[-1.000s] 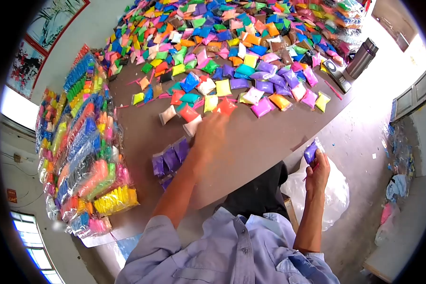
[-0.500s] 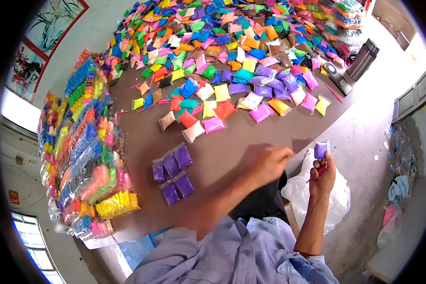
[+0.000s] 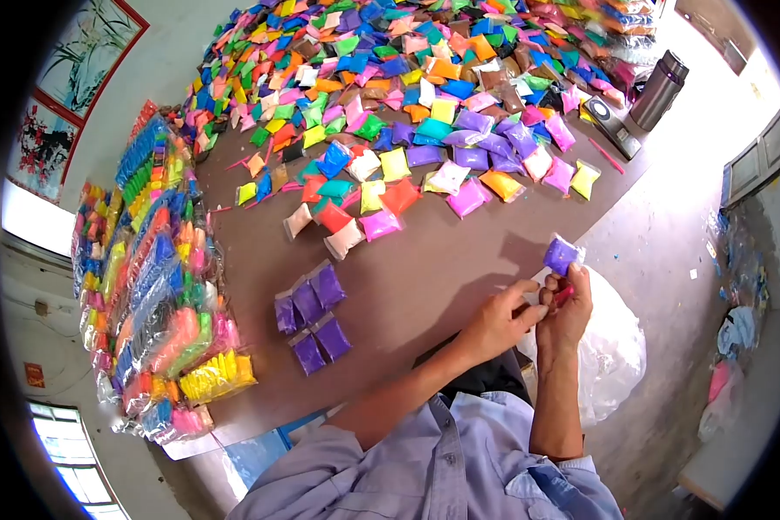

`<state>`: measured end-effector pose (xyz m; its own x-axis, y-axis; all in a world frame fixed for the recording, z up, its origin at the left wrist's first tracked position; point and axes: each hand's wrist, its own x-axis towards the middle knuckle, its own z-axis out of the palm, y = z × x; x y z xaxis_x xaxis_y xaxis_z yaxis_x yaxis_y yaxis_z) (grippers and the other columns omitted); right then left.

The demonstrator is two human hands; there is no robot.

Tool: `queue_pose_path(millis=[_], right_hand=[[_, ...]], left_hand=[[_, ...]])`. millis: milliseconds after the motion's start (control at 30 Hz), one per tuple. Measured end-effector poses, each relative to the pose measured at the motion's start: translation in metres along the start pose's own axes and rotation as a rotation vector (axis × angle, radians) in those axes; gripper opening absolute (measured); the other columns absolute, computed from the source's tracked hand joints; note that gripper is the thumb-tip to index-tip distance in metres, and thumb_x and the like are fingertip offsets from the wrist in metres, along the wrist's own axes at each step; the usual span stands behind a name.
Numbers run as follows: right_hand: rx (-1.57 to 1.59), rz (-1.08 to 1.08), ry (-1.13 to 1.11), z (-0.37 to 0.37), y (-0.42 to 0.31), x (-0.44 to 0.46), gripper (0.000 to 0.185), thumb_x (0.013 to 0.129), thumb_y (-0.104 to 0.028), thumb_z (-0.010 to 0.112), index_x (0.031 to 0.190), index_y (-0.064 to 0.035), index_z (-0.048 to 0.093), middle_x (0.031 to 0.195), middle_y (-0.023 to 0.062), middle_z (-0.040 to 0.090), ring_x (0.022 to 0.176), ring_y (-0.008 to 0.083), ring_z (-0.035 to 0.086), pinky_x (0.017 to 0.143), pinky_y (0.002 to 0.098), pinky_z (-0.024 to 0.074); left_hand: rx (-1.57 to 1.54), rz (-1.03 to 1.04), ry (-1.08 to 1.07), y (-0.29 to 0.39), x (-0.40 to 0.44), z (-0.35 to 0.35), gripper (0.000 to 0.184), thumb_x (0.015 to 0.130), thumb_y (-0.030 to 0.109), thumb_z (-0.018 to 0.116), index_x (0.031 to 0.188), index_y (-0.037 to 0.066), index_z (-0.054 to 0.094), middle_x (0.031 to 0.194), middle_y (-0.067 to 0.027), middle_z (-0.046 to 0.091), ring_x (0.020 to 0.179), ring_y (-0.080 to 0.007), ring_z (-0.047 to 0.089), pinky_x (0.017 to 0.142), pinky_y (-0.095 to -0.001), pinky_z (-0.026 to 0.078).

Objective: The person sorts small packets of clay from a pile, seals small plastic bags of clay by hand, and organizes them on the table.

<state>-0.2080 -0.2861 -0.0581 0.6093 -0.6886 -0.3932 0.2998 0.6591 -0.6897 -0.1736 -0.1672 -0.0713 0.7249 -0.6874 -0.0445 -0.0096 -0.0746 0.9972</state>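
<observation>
My right hand [image 3: 568, 314] is closed on a small clear packet of purple material [image 3: 562, 255], held up over the table's right edge. A thin pinkish-red stick [image 3: 565, 295] also shows in that hand, below the packet. My left hand [image 3: 501, 322] has its fingers bent together against the right hand's fingers; what they pinch, if anything, is hidden. To the left on the brown table [image 3: 407, 295], several purple packets [image 3: 307, 299] lie side by side in two rows.
A big heap of multicoloured packets [image 3: 442, 111] covers the table's far side. Bagged packets [image 3: 160, 286] are stacked along the left edge. A thermos [image 3: 659, 91] and a dark oblong device [image 3: 614, 128] stand at the right. A white plastic bag [image 3: 611, 347] hangs below the right edge.
My right hand has moved left with the purple packet, which is now tilted. My left hand has come across to meet it, and their fingers are now together.
</observation>
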Motion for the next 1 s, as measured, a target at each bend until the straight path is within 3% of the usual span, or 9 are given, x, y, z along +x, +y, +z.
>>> queue_pose_path(millis=[100,200,267,333,433,567,700,767,1000], right_hand=[[-0.038,0.004,-0.073,-0.001,0.011,-0.008,0.011,0.101,-0.017,0.058,0.094,-0.0098,0.053,0.075,0.0036,0.058,0.055,0.0083,0.046,0.048,0.0216,0.0353],[-0.039,-0.103,-0.071,-0.004,0.020,-0.003,0.013,0.100,-0.017,0.060,0.091,-0.0123,0.053,0.080,0.0005,0.058,0.071,0.0090,0.054,0.064,0.0263,0.0438],[-0.120,-0.164,-0.031,-0.017,0.014,0.008,0.013,0.100,-0.017,0.061,0.090,-0.0113,0.054,0.082,0.0002,0.059,0.079,0.0102,0.058,0.073,0.0291,0.0463],[-0.134,-0.206,0.007,-0.022,0.010,0.015,0.012,0.099,-0.016,0.063,0.091,-0.0099,0.056,0.083,0.0005,0.060,0.080,0.0110,0.059,0.072,0.0274,0.0460],[-0.224,-0.144,-0.004,-0.031,0.015,0.015,0.009,0.099,-0.011,0.064,0.094,-0.0082,0.058,0.082,0.0025,0.061,0.075,0.0115,0.060,0.065,0.0240,0.0468],[-0.372,-0.082,-0.054,-0.034,0.040,-0.003,0.025,0.098,-0.007,0.063,0.121,-0.0016,0.055,0.095,0.0069,0.065,0.077,0.0143,0.066,0.068,0.0269,0.0565],[-0.392,-0.060,-0.074,-0.027,0.047,-0.017,0.027,0.095,-0.003,0.060,0.121,0.0018,0.054,0.100,0.0101,0.065,0.083,0.0152,0.067,0.070,0.0274,0.0592],[-0.396,-0.007,-0.088,-0.026,0.048,-0.018,0.026,0.095,-0.003,0.060,0.120,0.0015,0.055,0.103,0.0113,0.064,0.086,0.0151,0.067,0.071,0.0274,0.0589],[-0.364,0.046,-0.083,-0.025,0.053,-0.020,0.021,0.098,-0.012,0.066,0.112,0.0020,0.058,0.089,0.0071,0.065,0.071,0.0102,0.063,0.063,0.0248,0.0565]], left_hand=[[0.035,-0.105,-0.012,-0.004,-0.002,-0.010,0.032,0.092,0.013,0.071,0.121,0.001,0.064,0.080,-0.0173,0.071,0.068,-0.0260,0.069,0.064,-0.0396,0.052],[0.126,-0.119,-0.042,0.005,-0.014,-0.030,0.029,0.092,0.013,0.070,0.119,0.003,0.067,0.082,-0.0175,0.072,0.071,-0.0259,0.072,0.064,-0.0390,0.053],[0.574,0.222,-0.029,0.017,-0.022,-0.049,0.025,0.094,0.009,0.069,0.118,0.002,0.070,0.077,-0.0043,0.069,0.072,-0.0061,0.061,0.065,-0.0298,0.051],[0.533,0.161,0.015,0.018,-0.028,-0.062,0.019,0.094,0.013,0.069,0.110,0.002,0.073,0.080,-0.0078,0.071,0.072,-0.0106,0.065,0.066,-0.0314,0.052],[0.382,-0.115,0.238,0.014,-0.031,-0.081,0.013,0.092,0.010,0.070,0.100,0.000,0.070,0.087,-0.0146,0.072,0.072,-0.0273,0.069,0.066,-0.0356,0.054],[0.779,0.099,0.379,-0.012,-0.027,-0.108,0.007,0.092,0.008,0.068,0.094,0.001,0.067,0.086,-0.0148,0.070,0.076,-0.0292,0.068,0.065,-0.0383,0.053],[0.864,0.135,0.360,-0.023,-0.023,-0.114,0.008,0.092,0.008,0.068,0.096,0.001,0.068,0.089,-0.0165,0.070,0.078,-0.0316,0.068,0.067,-0.0394,0.054],[0.947,0.175,0.390,-0.022,-0.019,-0.110,0.010,0.094,0.014,0.066,0.100,0.006,0.071,0.096,-0.0149,0.072,0.087,-0.0382,0.069,0.075,-0.0470,0.055],[0.788,0.179,0.294,-0.008,-0.006,-0.089,0.008,0.093,0.008,0.070,0.099,0.004,0.072,0.090,-0.0168,0.072,0.079,-0.0349,0.071,0.068,-0.0407,0.055]])
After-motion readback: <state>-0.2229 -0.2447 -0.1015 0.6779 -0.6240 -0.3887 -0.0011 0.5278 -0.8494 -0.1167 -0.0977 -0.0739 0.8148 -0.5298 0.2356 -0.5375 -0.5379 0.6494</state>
